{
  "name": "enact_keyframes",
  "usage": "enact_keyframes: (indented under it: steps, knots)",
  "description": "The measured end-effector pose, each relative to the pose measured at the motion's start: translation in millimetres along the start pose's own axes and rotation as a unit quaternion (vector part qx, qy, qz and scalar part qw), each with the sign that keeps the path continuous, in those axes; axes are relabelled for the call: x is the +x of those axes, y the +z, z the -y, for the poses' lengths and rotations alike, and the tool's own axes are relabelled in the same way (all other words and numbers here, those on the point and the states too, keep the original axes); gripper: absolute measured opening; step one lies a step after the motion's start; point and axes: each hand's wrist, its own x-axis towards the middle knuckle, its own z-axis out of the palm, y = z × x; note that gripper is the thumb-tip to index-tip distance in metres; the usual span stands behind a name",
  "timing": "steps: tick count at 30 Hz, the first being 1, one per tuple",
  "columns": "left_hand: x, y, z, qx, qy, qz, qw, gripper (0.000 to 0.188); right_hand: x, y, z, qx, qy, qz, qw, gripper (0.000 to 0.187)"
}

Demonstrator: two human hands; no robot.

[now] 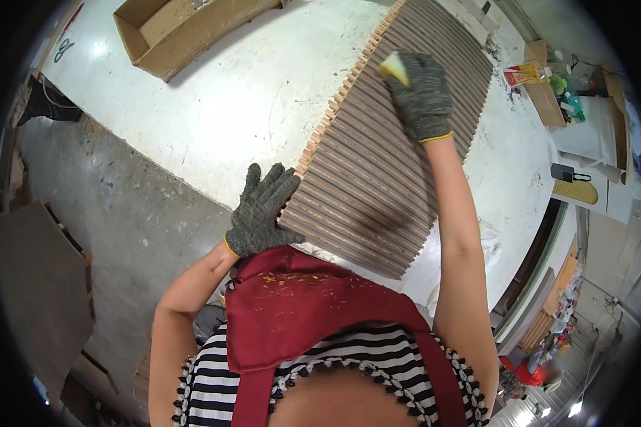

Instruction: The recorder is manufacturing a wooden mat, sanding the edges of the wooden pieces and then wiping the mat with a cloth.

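Slatted panel [377, 185], grey-brown, lay on the white worktop [228, 135], its ribs running crosswise and its length slanting from near centre to far right. Left long edge showed pale, toothed rib ends; the near end lay close to the wearer's body.

Left hand [261, 212], in a dark grey knit glove with yellow cuff trim: released, fingers spread and pointing away, laid at the panel's near left corner, thumb toward the near end. Right hand [421, 96], in a matching glove: grasping a pale yellow and whitish sponge [394, 69] over the far half of the panel, arm extended. Sponge stuck out at the left of the fingers; its underside was hidden, so contact with the ribs could not be confirmed.

Surroundings: an open cardboard box [185, 50] stood on the far left of the worktop, well apart from the panel. Scissors [64, 50] lay farther left, near the worktop's edge. On the right, beyond the panel, bottles [573, 107] stood beside a cardboard piece [545, 105]; nearer, a small black object [564, 173] lay beside a yellow oval pad [578, 191]. Wearer had on a dark red apron [313, 313], flecked with light bits, over a black-and-white striped top [206, 373]. Grey floor [135, 192] showed at left.
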Motion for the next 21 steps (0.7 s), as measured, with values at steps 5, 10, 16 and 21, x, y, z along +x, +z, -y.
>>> enact_keyframes:
  steps: [5, 10, 16, 21]
  knots:
    - [1, -1, -1, 0.003, -0.013, 0.022, 1.0, 0.11, -55, -20, 60, 0.247, -0.118, 0.001, 0.962, 0.041]
    - [3, 0, 0, 0.005, 0.008, 0.0, 1.0, 0.111, -74, -4, 36, 0.215, -0.121, 0.041, 0.968, 0.046]
    - [3, -2, -2, -0.013, 0.01, 0.009, 1.0, 0.108, -64, -12, -86, -0.01, 0.162, -0.046, 0.986, 0.052]
    - [8, -16, 5, -0.09, 0.039, 0.031, 0.995, 0.1, -100, -6, 48, 0.259, -0.051, 0.037, 0.964, 0.046]
